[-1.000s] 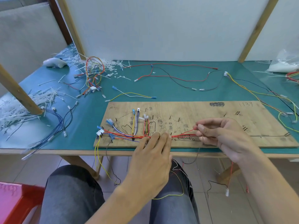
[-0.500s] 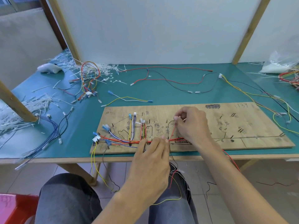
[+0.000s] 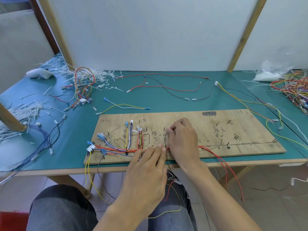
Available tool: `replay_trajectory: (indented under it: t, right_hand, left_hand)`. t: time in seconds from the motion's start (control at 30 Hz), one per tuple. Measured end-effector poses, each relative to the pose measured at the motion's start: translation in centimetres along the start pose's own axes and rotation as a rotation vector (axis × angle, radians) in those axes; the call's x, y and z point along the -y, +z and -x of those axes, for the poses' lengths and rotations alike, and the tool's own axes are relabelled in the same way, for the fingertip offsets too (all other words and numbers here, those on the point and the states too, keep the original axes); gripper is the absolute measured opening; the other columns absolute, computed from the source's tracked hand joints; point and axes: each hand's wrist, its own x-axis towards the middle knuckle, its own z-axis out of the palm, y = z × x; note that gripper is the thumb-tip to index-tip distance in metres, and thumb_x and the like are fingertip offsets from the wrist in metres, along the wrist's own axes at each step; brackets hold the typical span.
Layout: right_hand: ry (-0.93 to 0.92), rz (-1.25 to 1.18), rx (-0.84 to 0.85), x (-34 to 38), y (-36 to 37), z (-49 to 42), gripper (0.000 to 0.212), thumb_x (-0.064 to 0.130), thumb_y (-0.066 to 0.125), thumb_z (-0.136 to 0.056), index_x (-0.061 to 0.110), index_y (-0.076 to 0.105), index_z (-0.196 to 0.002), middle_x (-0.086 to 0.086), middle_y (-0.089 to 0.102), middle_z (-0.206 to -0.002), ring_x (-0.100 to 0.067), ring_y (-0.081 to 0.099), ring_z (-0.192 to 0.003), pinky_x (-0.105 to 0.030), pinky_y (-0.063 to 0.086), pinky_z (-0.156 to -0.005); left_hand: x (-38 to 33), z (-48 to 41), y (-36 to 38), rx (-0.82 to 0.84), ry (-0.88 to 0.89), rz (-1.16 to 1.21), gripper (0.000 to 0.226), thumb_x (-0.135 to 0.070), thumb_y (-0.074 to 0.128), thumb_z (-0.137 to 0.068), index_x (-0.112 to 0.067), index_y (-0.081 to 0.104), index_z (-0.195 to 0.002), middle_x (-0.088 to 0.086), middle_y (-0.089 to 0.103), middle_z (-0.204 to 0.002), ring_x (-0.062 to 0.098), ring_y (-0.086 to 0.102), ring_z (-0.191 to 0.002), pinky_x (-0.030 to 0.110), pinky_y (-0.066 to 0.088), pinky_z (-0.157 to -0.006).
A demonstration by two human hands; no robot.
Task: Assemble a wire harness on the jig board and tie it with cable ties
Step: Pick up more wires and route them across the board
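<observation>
A person's two hands work at one plywood jig board point(image 3: 183, 120) that lies flat on a green worktop point(image 3: 166, 100), its long axis running left to right along the near edge. The number "1134" is handwritten in the board's far right corner, beside a scribbled-over mark; the other handwriting across the wood is too faint to read. The wire harness point(image 3: 116, 150) lies on the left half of the board, its mostly red trunk running lengthwise just inside the near edge, with branches turning away toward the far edge and a white connector point(image 3: 90, 148) at its left end. The left hand point(image 3: 146, 165) rests palm down with its fingers straight and close together, the tips pressing the trunk near the board's middle. The right hand point(image 3: 181, 139), just beyond it, has its fingers curled, thumb and forefinger pinching a thin black wire point(image 3: 166, 157) that runs from the pinch toward the near edge and drops over it. Red wires point(image 3: 223, 164) trail off the near edge to the right, and yellow wires point(image 3: 88, 172) hang down at the left. Behind the board lie a red-and-black lead set point(image 3: 166, 88) and one yellow-and-white lead point(image 3: 126, 106) with blue terminals. A heap of white cable ties point(image 3: 28, 110) sits at the far left, near a blue-and-black bundle point(image 3: 45, 139), and a multicoloured tangle of wires point(image 3: 296, 90) fills the far right.
</observation>
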Motion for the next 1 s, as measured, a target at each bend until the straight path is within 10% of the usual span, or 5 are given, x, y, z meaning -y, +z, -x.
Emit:
replay_trajectory:
  t: [0.23,0.37,0.67,0.83,1.0]
  right_hand:
    - [-0.003,-0.050,-0.015,0.0,0.0,0.0,0.011,0.014,0.071,-0.098,0.010,0.071,-0.088,0.006,0.058,-0.103,-0.018,0.059,-0.088,-0.031,0.046,-0.074]
    - [-0.005,-0.089,-0.021,0.0,0.0,0.1,0.007,0.013,0.072,-0.096,0.011,0.073,-0.090,0.006,0.060,-0.101,-0.015,0.059,-0.087,-0.032,0.048,-0.075]
    - [0.009,-0.126,-0.025,-0.3,0.2,0.2,0.004,0.012,0.075,-0.095,0.013,0.075,-0.091,0.005,0.061,-0.101,-0.011,0.057,-0.082,-0.027,0.043,-0.075]
    - [-0.005,-0.111,-0.022,-0.5,0.2,0.1,0.003,0.013,0.076,-0.094,0.013,0.077,-0.091,0.006,0.061,-0.100,-0.009,0.056,-0.082,-0.023,0.040,-0.075]
    - [0.010,-0.129,-0.022,-0.5,0.2,0.0,0.005,0.013,0.076,-0.093,0.015,0.077,-0.089,0.009,0.058,-0.098,-0.008,0.054,-0.081,-0.023,0.040,-0.077]
  left_hand:
    - [-0.9,1.7,1.3,-0.047,-0.026,0.073,0.065,-0.033,0.079,-0.079,-0.017,0.062,-0.140,0.012,0.053,-0.152,0.031,0.052,-0.136,0.041,0.034,-0.116]
    - [-2.1,2.0,2.4,-0.154,-0.029,0.062,0.059,-0.014,0.086,-0.062,-0.020,0.067,-0.117,0.010,0.059,-0.111,0.033,0.050,-0.104,0.042,0.037,-0.092]
    - [-2.6,2.4,3.2,-0.253,0.026,0.149,0.020,-0.041,0.061,-0.104,-0.023,0.063,-0.110,-0.003,0.055,-0.092,0.026,0.052,-0.086,0.039,0.038,-0.075]
    - [-2.5,3.1,1.6,-0.123,0.132,0.397,0.032,-0.009,0.058,-0.095,-0.025,0.057,-0.122,-0.010,0.060,-0.113,0.017,0.056,-0.102,0.034,0.040,-0.086]
    - [-2.9,3.8,0.1,0.052,0.051,0.591,0.040,-0.018,0.052,-0.086,-0.026,0.055,-0.126,-0.012,0.055,-0.111,0.011,0.053,-0.102,0.025,0.047,-0.088]
